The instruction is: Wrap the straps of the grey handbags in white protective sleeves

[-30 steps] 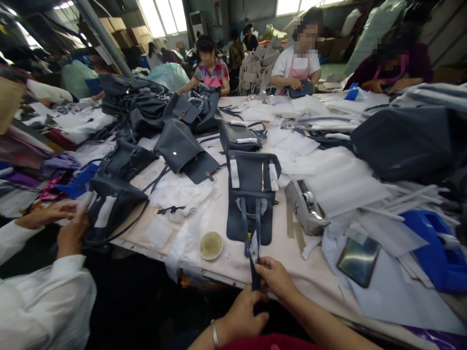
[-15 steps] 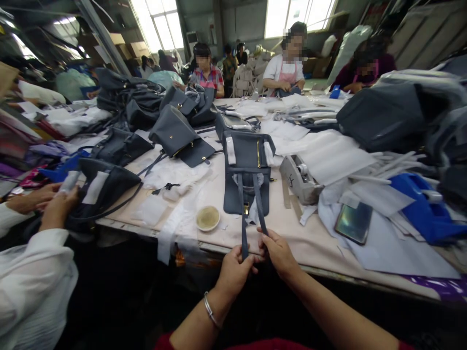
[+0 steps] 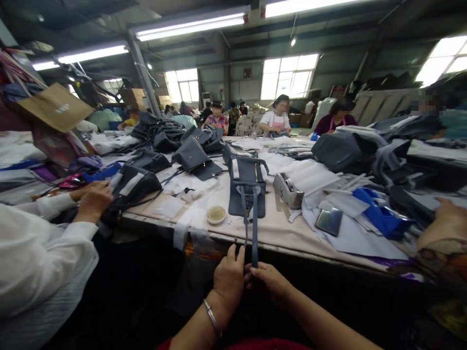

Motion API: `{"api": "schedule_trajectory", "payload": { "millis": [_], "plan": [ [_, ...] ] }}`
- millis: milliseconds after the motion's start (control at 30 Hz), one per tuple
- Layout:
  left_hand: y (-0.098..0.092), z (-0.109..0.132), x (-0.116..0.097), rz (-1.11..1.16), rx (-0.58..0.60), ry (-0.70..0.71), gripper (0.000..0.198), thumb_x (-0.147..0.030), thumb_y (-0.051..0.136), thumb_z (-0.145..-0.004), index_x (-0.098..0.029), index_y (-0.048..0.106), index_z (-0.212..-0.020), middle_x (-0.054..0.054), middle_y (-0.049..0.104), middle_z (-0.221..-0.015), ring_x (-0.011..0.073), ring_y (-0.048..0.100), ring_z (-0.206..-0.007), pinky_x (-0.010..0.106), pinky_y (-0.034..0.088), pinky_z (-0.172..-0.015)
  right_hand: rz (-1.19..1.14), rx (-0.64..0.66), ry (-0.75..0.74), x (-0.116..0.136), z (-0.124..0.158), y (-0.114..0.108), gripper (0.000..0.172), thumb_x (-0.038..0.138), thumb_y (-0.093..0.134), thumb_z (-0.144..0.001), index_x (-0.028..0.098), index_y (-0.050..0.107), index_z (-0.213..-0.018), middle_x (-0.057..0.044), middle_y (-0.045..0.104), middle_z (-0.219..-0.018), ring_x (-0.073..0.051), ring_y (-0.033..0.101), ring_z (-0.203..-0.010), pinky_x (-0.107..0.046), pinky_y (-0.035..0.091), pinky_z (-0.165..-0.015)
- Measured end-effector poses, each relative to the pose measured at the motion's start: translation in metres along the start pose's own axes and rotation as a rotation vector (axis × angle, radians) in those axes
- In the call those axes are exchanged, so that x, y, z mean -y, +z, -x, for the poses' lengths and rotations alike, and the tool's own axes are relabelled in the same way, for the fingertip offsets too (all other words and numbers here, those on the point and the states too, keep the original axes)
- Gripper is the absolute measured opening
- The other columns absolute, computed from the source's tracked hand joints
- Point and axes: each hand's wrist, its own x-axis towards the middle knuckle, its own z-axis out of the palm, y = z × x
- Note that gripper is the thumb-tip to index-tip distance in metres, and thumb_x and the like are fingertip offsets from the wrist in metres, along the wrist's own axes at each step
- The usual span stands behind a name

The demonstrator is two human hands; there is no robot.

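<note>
A dark blue-grey backpack point(image 3: 247, 167) lies on the table with its flap toward me and a gold zip showing. Two straps run from it over the table's front edge. My right hand point(image 3: 272, 283) pinches the end of the right strap point(image 3: 255, 238) between thumb and fingers. Close beside it, my left hand point(image 3: 228, 274) is closed around the lower part of the thinner-looking left strap point(image 3: 245, 231), its fingertips pointing up. Where that strap ends is hidden behind the fingers. Both hands are below the table edge.
A small round dish point(image 3: 216, 215) sits left of the backpack. To the right are a grey tape dispenser point(image 3: 289, 191), a phone point(image 3: 329, 221) and a blue tape dispenser point(image 3: 381, 211). At left, a co-worker's hands point(image 3: 93, 199) handle another bag point(image 3: 136, 184). Another person's arm point(image 3: 445, 231) reaches in at right.
My view has tilted upward and widened. Both hands have come back toward me, below the table edge, and the right strap now hangs straighter. The left hand has turned, its fingers pointing up.
</note>
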Motion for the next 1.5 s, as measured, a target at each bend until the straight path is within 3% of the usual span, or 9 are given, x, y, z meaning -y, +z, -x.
{"api": "schedule_trajectory", "payload": {
  "millis": [167, 300, 400, 533, 667, 800, 1033, 1333, 1500],
  "plan": [
    [0.019, 0.029, -0.007, 0.064, -0.133, 0.071, 0.054, -0.004, 0.048, -0.085, -0.018, 0.054, -0.137, 0.017, 0.051, -0.140, 0.0291, 0.063, -0.113, 0.040, 0.056, -0.093, -0.139, 0.006, 0.055, -0.012, 0.004, 0.006, 0.038, 0.050, 0.068, -0.081, 0.017, 0.062, -0.097, -0.002, 0.067, -0.073, -0.013, 0.062, -0.056, -0.023, 0.043, -0.051],
    [0.035, 0.054, -0.004, 0.413, -0.190, 0.228, 0.063, -0.002, 0.047, -0.081, -0.016, 0.043, -0.143, 0.017, 0.045, -0.143, 0.0249, 0.058, -0.121, 0.037, 0.052, -0.101, -0.173, -0.006, 0.080, -0.024, 0.008, 0.001, 0.038, 0.051, 0.068, -0.080, 0.017, 0.064, -0.095, 0.000, 0.065, -0.068, -0.013, 0.058, -0.053, -0.025, 0.045, -0.050],
    [0.038, 0.065, 0.003, 0.702, -0.217, 0.155, 0.060, -0.011, 0.053, -0.083, -0.018, 0.042, -0.142, 0.017, 0.046, -0.141, 0.0255, 0.055, -0.124, 0.041, 0.047, -0.107, -0.058, -0.022, 0.030, -0.030, 0.011, -0.001, 0.036, 0.043, 0.077, -0.071, 0.014, 0.069, -0.090, -0.003, 0.068, -0.070, -0.014, 0.059, -0.056, -0.025, 0.044, -0.051],
    [0.045, 0.070, 0.012, 1.119, 0.023, -0.203, 0.054, -0.026, 0.064, -0.082, -0.015, 0.049, -0.132, 0.015, 0.062, -0.118, 0.0205, 0.068, -0.087, 0.034, 0.058, -0.074, 0.074, 0.022, -0.032, -0.029, 0.015, 0.001, 0.038, 0.039, 0.080, -0.068, 0.011, 0.074, -0.093, -0.006, 0.071, -0.071, -0.017, 0.062, -0.060, -0.032, 0.048, -0.065],
    [0.054, 0.071, 0.017, 1.423, 0.254, -0.380, 0.050, -0.042, 0.071, -0.078, -0.011, 0.058, -0.115, 0.006, 0.066, -0.082, 0.0130, 0.059, -0.060, 0.024, 0.047, -0.052, -0.018, 0.166, -0.074, -0.023, 0.020, 0.002, 0.040, 0.040, 0.076, -0.077, 0.011, 0.073, -0.105, -0.011, 0.075, -0.088, -0.022, 0.068, -0.081, -0.039, 0.045, -0.089],
    [0.050, 0.071, 0.015, 1.400, 0.277, -0.339, 0.045, -0.051, 0.070, -0.078, -0.011, 0.064, -0.097, -0.002, 0.055, -0.060, 0.0094, 0.049, -0.049, 0.022, 0.041, -0.049, -0.156, 0.148, -0.035, -0.026, 0.023, 0.003, 0.038, 0.038, 0.077, -0.076, 0.013, 0.074, -0.104, -0.011, 0.075, -0.095, -0.022, 0.068, -0.088, -0.037, 0.045, -0.090],
    [0.037, 0.069, 0.008, 1.440, 0.199, -0.314, 0.053, -0.062, 0.047, -0.089, -0.013, 0.060, -0.073, -0.001, 0.051, -0.060, 0.0095, 0.047, -0.052, 0.023, 0.040, -0.053, -0.268, 0.115, 0.009, -0.026, 0.034, 0.003, 0.033, 0.037, 0.071, -0.081, 0.012, 0.074, -0.101, -0.011, 0.074, -0.095, -0.021, 0.068, -0.083, -0.035, 0.050, -0.078],
    [0.034, 0.070, 0.006, 1.304, 0.189, -0.331, 0.040, -0.051, 0.060, -0.084, -0.012, 0.071, -0.087, 0.001, 0.060, -0.066, 0.0124, 0.053, -0.059, 0.023, 0.043, -0.056, -0.163, -0.034, 0.064, -0.041, 0.034, 0.005, 0.028, 0.040, 0.071, -0.081, 0.013, 0.066, -0.077, -0.010, 0.071, -0.084, -0.019, 0.068, -0.072, -0.032, 0.054, -0.063],
    [0.044, 0.073, 0.005, 1.248, 0.222, -0.328, 0.042, -0.045, 0.055, -0.088, -0.014, 0.068, -0.111, 0.003, 0.064, -0.071, 0.0146, 0.056, -0.060, 0.026, 0.047, -0.057, -0.150, -0.037, 0.151, -0.050, 0.032, 0.005, 0.037, 0.047, 0.073, -0.078, 0.012, 0.066, -0.086, -0.007, 0.069, -0.071, -0.018, 0.066, -0.063, -0.031, 0.054, -0.058]
  ]
}}
